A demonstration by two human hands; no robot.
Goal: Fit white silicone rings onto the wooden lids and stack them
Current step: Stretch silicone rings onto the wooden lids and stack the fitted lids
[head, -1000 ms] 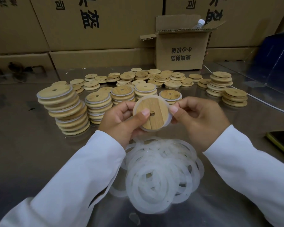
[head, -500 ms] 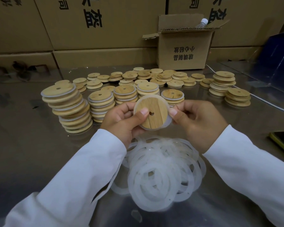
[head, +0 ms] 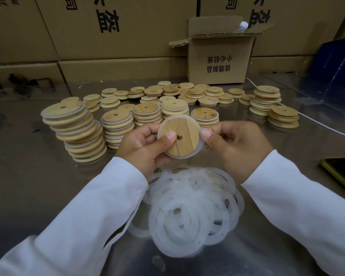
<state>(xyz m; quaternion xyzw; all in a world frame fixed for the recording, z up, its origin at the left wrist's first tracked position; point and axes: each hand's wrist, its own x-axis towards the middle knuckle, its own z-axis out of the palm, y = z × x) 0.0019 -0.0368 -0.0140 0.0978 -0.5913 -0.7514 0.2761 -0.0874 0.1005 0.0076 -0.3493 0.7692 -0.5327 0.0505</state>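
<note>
Steel worktop (head: 28, 186) fills my view, and nearest me on it lies a loose heap of white silicone rings (head: 193, 212), overlapping one another between my two white sleeves. Just above the heap I hold one wooden lid (head: 184, 140) in the air, its flat face tilted toward me, with a ring (head: 201, 147) sitting round its rim. My left hand (head: 145, 148) grips the lid from the left, thumb pressed on the face beside the centre hole; my right hand (head: 239, 148) pinches the ring's right edge between thumb and forefinger. Beyond the hands, to the left, a tall leaning stack of ringed lids (head: 76, 132) stands beside shorter ringed stacks (head: 117, 126). Farther back bare lids (head: 187, 94) lie scattered in low piles, with two bare stacks (head: 265, 100) off to the right. An open cardboard box (head: 217, 56) stands at the far edge against a wall of large cartons (head: 108, 36).
</note>
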